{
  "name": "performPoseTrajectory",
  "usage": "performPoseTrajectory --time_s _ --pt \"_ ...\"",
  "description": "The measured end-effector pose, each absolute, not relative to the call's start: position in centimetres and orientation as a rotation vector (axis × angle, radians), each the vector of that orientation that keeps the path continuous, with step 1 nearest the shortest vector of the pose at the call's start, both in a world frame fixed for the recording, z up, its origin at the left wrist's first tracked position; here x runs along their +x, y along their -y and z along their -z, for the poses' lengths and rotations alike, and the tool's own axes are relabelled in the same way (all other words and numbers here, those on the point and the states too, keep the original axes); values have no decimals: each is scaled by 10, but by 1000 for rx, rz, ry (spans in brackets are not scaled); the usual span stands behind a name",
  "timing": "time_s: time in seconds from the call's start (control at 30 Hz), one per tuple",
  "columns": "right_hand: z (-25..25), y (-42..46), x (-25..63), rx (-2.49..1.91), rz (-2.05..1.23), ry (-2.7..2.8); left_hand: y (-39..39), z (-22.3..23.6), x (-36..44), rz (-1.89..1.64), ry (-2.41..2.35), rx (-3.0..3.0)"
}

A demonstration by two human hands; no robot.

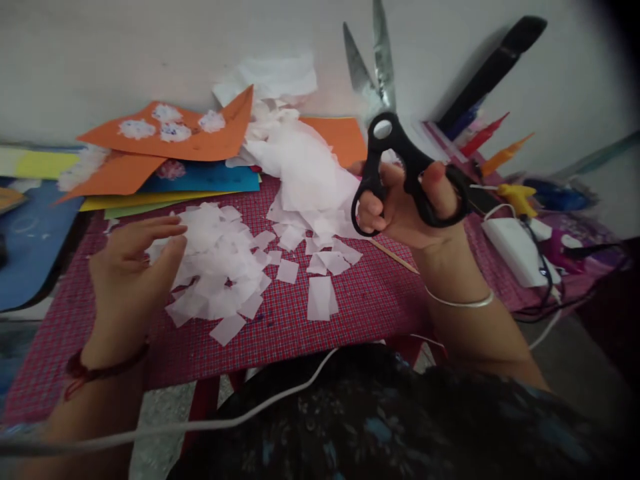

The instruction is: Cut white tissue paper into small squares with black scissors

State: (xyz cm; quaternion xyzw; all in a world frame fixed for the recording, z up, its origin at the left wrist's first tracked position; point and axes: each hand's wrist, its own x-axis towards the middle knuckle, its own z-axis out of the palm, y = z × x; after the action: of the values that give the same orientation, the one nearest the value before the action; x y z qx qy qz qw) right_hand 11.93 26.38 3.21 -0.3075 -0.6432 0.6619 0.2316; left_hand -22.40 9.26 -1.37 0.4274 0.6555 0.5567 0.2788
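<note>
My right hand (410, 207) is raised over the table with its fingers through the loops of black-handled scissors (383, 73). Their metal blades point up and stand apart, with nothing between them. My left hand (140, 257) hovers at the left edge of a pile of small white paper squares (220, 260), fingers stretched out and nothing seen in them. Behind the squares, larger sheets of thin white paper (310, 160) lie crumpled in a heap. Several loose pieces, among them a white paper rectangle (321, 298), are scattered to the right of the pile.
An orange sheet (200, 143) with white paper tufts rests on coloured sheets at the back left. On the right are a yellow glue gun (517, 197), a white box (520, 250) and cables. A white cord (280, 397) crosses in front of my lap.
</note>
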Motion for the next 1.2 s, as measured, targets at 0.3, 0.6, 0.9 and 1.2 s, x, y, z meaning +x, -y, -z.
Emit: performPoseTrajectory --time_s 0.3,0.6,0.9,1.2 --pt "21 -286 127 -479 -2043 1343 -138 -14 -152 -724 -1885 2457" --pt "16 -283 123 -349 -2130 1155 -193 11 -61 46 -1634 2819" --pt "14 -282 124 -294 -2094 1242 -223 -6 -67 -546 -1647 2254" --pt "16 -263 121 -247 -2128 1415 -151 -52 -116 -1366 -1342 732"
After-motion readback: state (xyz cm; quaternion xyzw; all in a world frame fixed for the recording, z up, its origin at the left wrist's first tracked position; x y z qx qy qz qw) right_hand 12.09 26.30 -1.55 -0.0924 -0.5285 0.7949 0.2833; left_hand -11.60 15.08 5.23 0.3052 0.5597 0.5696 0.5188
